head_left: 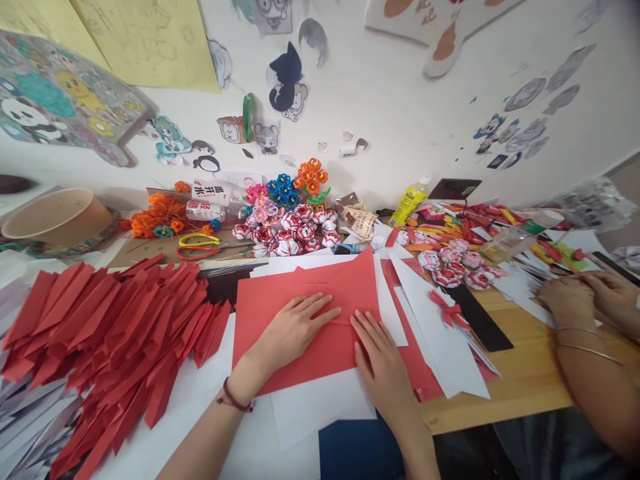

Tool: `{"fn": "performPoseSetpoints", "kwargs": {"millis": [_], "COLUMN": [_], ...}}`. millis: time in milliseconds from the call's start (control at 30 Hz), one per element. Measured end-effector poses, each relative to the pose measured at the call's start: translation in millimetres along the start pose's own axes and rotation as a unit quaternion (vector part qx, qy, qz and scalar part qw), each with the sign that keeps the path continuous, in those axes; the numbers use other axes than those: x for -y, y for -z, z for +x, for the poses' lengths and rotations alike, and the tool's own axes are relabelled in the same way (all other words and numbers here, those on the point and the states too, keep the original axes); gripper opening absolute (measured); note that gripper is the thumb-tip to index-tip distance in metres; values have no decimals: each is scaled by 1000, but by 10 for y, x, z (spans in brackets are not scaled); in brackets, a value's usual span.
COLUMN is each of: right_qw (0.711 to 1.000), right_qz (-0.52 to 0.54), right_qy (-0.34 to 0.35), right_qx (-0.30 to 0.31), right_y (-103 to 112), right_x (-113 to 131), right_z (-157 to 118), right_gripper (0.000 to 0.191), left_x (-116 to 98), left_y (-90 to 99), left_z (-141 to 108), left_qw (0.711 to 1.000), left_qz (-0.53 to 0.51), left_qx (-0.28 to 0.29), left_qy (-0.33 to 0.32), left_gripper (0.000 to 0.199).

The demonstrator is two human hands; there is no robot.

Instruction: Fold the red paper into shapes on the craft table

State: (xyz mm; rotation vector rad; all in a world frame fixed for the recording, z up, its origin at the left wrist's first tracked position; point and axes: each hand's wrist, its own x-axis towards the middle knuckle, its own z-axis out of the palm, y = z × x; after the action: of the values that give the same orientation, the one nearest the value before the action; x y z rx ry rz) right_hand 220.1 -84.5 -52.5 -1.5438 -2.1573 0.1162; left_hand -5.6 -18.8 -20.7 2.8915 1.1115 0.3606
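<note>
Fingers (320, 315) of the left hand (290, 330) and right hand (383, 360) lie flat, slightly spread, gripping nothing, on the red sheet (267, 293). From it, a small pot (320, 199) holds orange flowers (311, 175) at twelve o'clock; a yellow bottle (409, 203) stands at one; a tub (55, 230), contents unclear, at ten. Forearms enter from seven and five. Red strips (100, 333) crowd nine; the desk (530, 387) shows its front edge at four.

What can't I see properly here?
In the head view:
Parts of the red sheet: under the left hand and right hand.
Whether the co-worker's hands hold anything: the hands themselves hide it.
The blue thing's near end: cut off by the bottom edge.
The yellow bottle's small print: too small.
</note>
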Motion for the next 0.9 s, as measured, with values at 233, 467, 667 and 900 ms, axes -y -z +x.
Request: {"fn": "performPoseSetpoints", "kwargs": {"millis": [233, 467, 667, 900], "right_qw": [1000, 1000, 999, 996], "right_qz": [9, 20, 17, -67], "right_qy": [-6, -3, -2, 44], "right_qx": [5, 5, 27, 30], "right_y": [4, -2, 22, -1], "right_x": [-5, -11, -6, 19], "right_z": [4, 1, 18, 33], "right_gripper": [50, 51, 50, 51], "left_x": [25, 33, 43, 37], "left_y": [8, -4, 10, 102], "left_z": [-11, -26, -77, -160], "left_qw": [1000, 1000, 1000, 1000], "left_qz": [-3, 2, 3, -12], "left_qx": [6, 8, 17, 18], "left_qy": [-10, -8, -1, 16], "left_gripper": [48, 51, 54, 53]}}
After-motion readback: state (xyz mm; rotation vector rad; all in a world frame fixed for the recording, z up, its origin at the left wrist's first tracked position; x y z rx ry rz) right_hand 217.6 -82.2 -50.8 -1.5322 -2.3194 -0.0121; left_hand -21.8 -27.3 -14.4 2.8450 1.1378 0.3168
